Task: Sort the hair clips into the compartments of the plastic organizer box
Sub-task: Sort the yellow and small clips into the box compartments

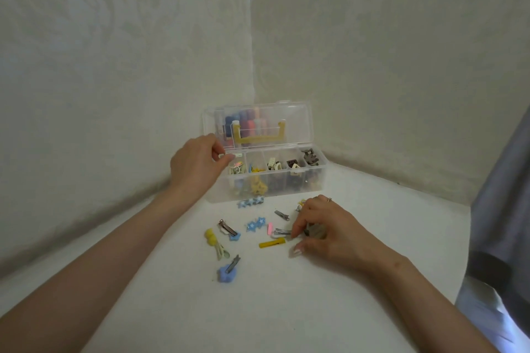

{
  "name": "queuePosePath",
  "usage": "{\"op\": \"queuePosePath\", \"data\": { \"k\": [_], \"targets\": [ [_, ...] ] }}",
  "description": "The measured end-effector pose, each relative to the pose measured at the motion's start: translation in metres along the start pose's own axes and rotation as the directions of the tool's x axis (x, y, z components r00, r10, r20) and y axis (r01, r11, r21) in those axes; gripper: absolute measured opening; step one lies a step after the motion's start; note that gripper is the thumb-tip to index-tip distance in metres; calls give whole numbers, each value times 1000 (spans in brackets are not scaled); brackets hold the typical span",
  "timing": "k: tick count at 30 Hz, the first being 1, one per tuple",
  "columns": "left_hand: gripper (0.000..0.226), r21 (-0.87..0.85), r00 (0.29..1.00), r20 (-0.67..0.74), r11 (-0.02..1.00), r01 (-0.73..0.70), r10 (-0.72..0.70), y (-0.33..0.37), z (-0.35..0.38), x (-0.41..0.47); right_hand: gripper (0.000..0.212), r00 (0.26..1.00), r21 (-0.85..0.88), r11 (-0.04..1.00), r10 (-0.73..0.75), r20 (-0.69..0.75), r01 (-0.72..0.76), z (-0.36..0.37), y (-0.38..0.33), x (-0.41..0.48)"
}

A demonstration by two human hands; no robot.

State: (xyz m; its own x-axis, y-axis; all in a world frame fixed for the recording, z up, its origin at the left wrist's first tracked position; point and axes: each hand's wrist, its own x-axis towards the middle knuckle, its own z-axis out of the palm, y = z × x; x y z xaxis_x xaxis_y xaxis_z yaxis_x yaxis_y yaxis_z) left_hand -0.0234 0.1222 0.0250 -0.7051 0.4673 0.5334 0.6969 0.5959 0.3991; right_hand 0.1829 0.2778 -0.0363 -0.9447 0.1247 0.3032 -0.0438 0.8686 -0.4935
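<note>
Nearest, loose hair clips (pixel 272 243) are lying on counter (pixel 258 309); at 3 o'clock right grip (pixel 329 233) is curling round a grey clip (pixel 315 231). Farther, 11 o'clock, left grip (pixel 195 165) is pinching pale clip (pixel 230 156) over leftmost compartment of organizer box (pixel 325 165).

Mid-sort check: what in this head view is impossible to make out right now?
All from the head view:
1. Grey thing under the right hand: fingers cover it, so its kind and the grip are unclear.
2. Pale clip pinched by the left hand: small, and the fingertips hide one end.
3. Organizer box, lower contents: blurred behind its cloudy wall.
4. Coloured things behind the lid: blurred through the plastic.
</note>
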Motion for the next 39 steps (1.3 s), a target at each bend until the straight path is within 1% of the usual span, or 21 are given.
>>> {"op": "queuePosePath", "data": {
  "k": [4, 9, 11, 14, 16, 17, 20, 22, 23, 25, 28, 30, 32, 36, 39],
  "targets": [
    [25, 77, 1000, 16, 997, 9, -10, 1, 14, 11, 15, 1000, -1, 1000, -7, 16, 7, 2, 1, 1],
    [28, 120, 997, 70, 993, 11, -20, 3, 23, 19, 20, 999, 19, 1000, -23, 41, 22, 3, 3, 1],
    [27, 123, 996, 89, 992, -4, -7, 2, 24, 18, 16, 999, 19, 1000, -19, 38, 18, 3, 4, 1],
    [29, 188, 993, 113, 980, -61, 40, 0, 24, 15, 14, 999, 19, 1000, -5, 40, 4, 4, 4, 1],
    [29, 202, 991, 121, 975, -88, 65, -2, 23, 14, 12, 1000, 39, 999, 3, 4, -3, 3, 2, 0],
    [29, 193, 989, 125, 976, -102, 78, -3, 23, 13, 9, 1000, 72, 997, 17, -19, -15, 2, 1, 0],
    [29, 163, 976, 179, 975, -150, 120, -7, 22, 10, 29, 990, 164, 984, 86, -115, -66, -1, -2, 0],
    [30, 137, 964, 231, 976, -168, 133, -10, 21, 7, 31, 971, 237, 966, 152, -186, -105, -3, -4, 0],
    [29, 120, 961, 238, 978, -173, 140, -11, 21, 5, 30, 959, 281, 952, 186, -215, -122, -4, -5, 0],
    [26, 86, 966, 198, 979, -185, 165, -10, 18, 1, 24, 934, 395, 908, 254, -252, -140, -5, -7, 1],
    [20, 6, 966, 128, 973, -229, 226, -2, 13, -9, 12, 906, 563, 818, 320, -278, -116, -8, -10, 3],
    [15, -67, 946, 138, 956, -287, 294, 9, 10, -21, 10, 895, 630, 770, 348, -280, -102, -9, -11, 4],
    [13, -147, 917, 193, 935, -324, 348, 21, 11, -34, 10, 888, 670, 735, 372, -272, -103, -9, -11, 4],
    [19, -269, 846, 363, 914, -305, 389, 41, 16, -59, 11, 880, 734, 671, 407, -244, -107, -9, -11, 5],
    [21, -288, 802, 442, 910, -298, 402, 51, 19, -72, 10, 874, 775, 622, 430, -225, -107, -10, -12, 4]
  ]
}}
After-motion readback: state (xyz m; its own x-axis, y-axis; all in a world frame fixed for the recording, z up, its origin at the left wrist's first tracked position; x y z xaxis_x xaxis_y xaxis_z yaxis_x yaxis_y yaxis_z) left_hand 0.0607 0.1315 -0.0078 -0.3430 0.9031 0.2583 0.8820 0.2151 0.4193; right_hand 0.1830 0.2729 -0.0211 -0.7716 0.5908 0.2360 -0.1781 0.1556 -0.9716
